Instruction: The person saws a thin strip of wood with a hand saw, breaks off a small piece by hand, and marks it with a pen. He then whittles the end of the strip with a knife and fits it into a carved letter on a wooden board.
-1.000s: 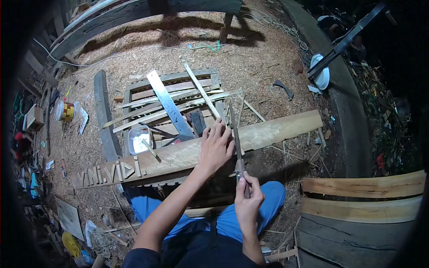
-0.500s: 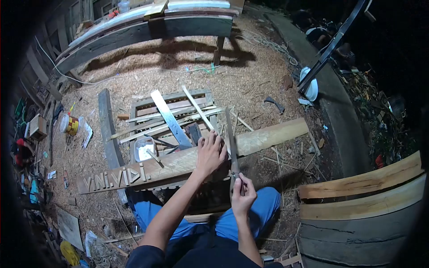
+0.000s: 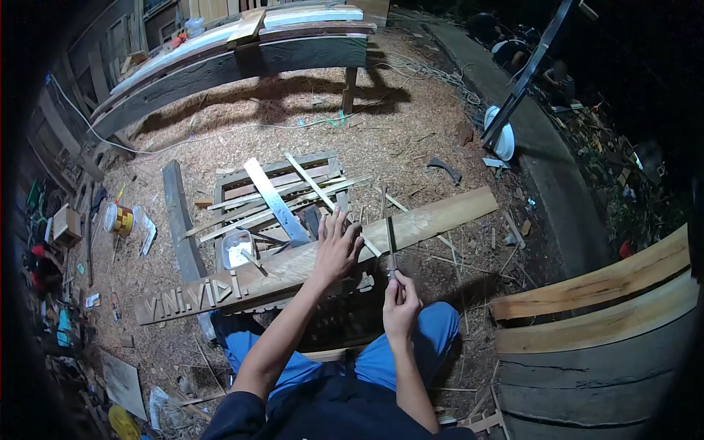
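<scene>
One long plank (image 3: 297, 262) lies crosswise before you, its long axis running from near left to far right. Across it slants a narrow wooden strip (image 3: 312, 180), coming from the far left to a near end between your two hands. Just right of that end, the bladed tool (image 3: 391, 238) points away from you over the plank. Your right hand (image 3: 402, 302) grips its handle; your left hand (image 3: 337, 253), nearer the strip, spreads its fingers over it, though whether they press down cannot be told.
</scene>
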{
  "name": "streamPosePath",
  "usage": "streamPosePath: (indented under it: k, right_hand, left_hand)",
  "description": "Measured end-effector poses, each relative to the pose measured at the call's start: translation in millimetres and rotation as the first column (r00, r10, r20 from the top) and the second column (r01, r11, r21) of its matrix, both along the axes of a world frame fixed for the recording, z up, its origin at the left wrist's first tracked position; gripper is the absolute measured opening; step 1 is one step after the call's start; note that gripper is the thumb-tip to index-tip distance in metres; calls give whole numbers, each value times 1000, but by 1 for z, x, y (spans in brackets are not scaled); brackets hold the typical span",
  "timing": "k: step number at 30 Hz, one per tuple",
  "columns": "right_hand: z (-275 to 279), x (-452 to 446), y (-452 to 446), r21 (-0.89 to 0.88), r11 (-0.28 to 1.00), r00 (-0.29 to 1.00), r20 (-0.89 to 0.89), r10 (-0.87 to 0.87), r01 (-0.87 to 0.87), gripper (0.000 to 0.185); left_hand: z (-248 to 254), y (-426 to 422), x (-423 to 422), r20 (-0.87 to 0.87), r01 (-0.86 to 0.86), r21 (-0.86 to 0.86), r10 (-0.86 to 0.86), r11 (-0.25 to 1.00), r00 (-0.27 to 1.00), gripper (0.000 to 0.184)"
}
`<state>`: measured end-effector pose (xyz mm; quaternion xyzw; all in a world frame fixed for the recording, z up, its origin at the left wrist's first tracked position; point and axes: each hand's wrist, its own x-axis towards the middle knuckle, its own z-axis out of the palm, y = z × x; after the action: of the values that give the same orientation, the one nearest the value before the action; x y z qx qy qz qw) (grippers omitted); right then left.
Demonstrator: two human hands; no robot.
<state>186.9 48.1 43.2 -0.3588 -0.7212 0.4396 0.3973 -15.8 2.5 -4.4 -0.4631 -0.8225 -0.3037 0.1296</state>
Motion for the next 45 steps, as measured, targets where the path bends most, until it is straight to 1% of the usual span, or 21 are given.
streamPosePath:
  k: [4, 6, 8, 9, 10, 11, 14, 18, 20, 23, 25, 27, 30, 32, 33, 35, 36, 40, 41, 43, 45]
  right_hand:
    - [15, -7, 3, 49, 998, 999, 34, 25, -27, 19]
    - [17, -9, 5, 59, 998, 998, 62, 27, -31, 19]
    - [15, -17, 10, 191, 981, 983, 184, -20, -16, 15]
    - [16, -20, 13, 192, 981, 984, 179, -27, -8, 15]
    - [17, -24, 16, 217, 976, 979, 199, -37, -8, 16]
    - [17, -28, 19, 241, 971, 974, 221, -46, -9, 16]
    - [13, -41, 32, 302, 953, 973, 219, -71, 1, 18]
    - [-6, -62, 39, 371, 929, 972, 219, -89, 2, 18]
    - [-20, -69, 39, 393, 920, 977, 193, -90, 7, 18]
    - [-7, -69, 36, 424, 905, 968, 218, -123, 19, 17]
    - [-12, -69, 36, 443, 896, 968, 210, -135, 29, 17]
    - [-13, -67, 36, 425, 905, 977, 185, -109, 20, 16]
    - [-11, -63, 35, 407, 913, 980, 178, -87, 7, 17]
    - [-6, -56, 31, 425, 905, 979, 177, -100, 16, 18]
    - [-4, -52, 29, 440, 898, 977, 180, -111, 21, 18]
    - [-7, -44, 28, 446, 894, 986, 127, -112, 45, 19]
    - [-4, -38, 27, 447, 892, 991, 75, -114, 69, 19]
    - [6, -16, 22, 456, 885, 990, 50, -129, 93, 20]
    - [8, -12, 23, 463, 880, 989, 42, -142, 107, 20]
    - [15, -5, 23, 444, 884, 987, -18, -157, 148, 19]
    - [23, 3, 24, 466, 866, 983, -49, -178, 180, 20]
  left_hand:
    - [-3, 1, -16, -18, 41, -35, -42, 999, 999, 34]
    - [0, 3, -22, 56, 134, -103, -129, 986, 990, 32]
    - [6, 5, -22, 79, 151, -86, -144, 985, 986, 32]
    - [16, 4, -20, 108, 157, -70, -149, 985, 983, 32]
    - [24, 3, -16, 190, 162, -78, -145, 984, 971, 32]
    - [25, 2, -16, 188, 165, -81, -148, 983, 971, 32]
    - [30, 4, -16, 102, 183, 18, -184, 983, 978, 28]
    - [29, 4, -20, 78, 218, 28, -220, 976, 972, 25]
    - [28, 3, -21, 98, 219, 38, -222, 975, 970, 23]
    - [30, 1, -23, 125, 219, 32, -221, 975, 967, 25]
    - [29, 1, -24, 39, 245, 43, -246, 969, 968, 22]
    - [25, 3, -25, 55, 247, 48, -249, 968, 967, 22]
    - [26, 1, -23, 12, 258, 29, -258, 966, 966, 22]
    - [34, -1, -18, -17, 307, -60, -308, 950, 951, 24]
    - [31, -1, -18, -18, 307, -56, -308, 950, 951, 24]
    - [12, 0, -24, -161, 403, -69, -409, 913, 898, 28]
    - [11, -2, -27, -294, 394, -167, -427, 904, 855, 33]
    - [17, -3, -11, -292, 485, -62, -481, 872, 827, 36]
    - [22, -3, -3, -302, 496, -57, -489, 866, 819, 36]
    - [30, -7, 11, -350, 564, 32, -519, 825, 780, 36]
    - [42, -8, 23, -333, 559, 44, -516, 828, 789, 37]
